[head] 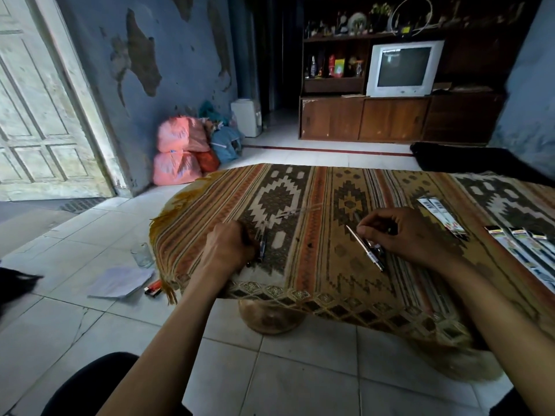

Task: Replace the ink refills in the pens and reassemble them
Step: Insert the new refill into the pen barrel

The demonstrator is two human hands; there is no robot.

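My right hand rests on the patterned tablecloth and pinches a clear pen that slants from upper left to lower right. My left hand lies knuckles up at the cloth's left side, its fingers closed around dark pen parts; what exactly it holds is partly hidden. A thin clear refill lies on the cloth beyond both hands. Refill packets lie at the right, and several more packets sit at the far right edge.
The low round table stands on a white tiled floor. On the floor to the left are a glass, a sheet of paper and a red lighter. Pink bags lean on the wall. A TV cabinet stands behind.
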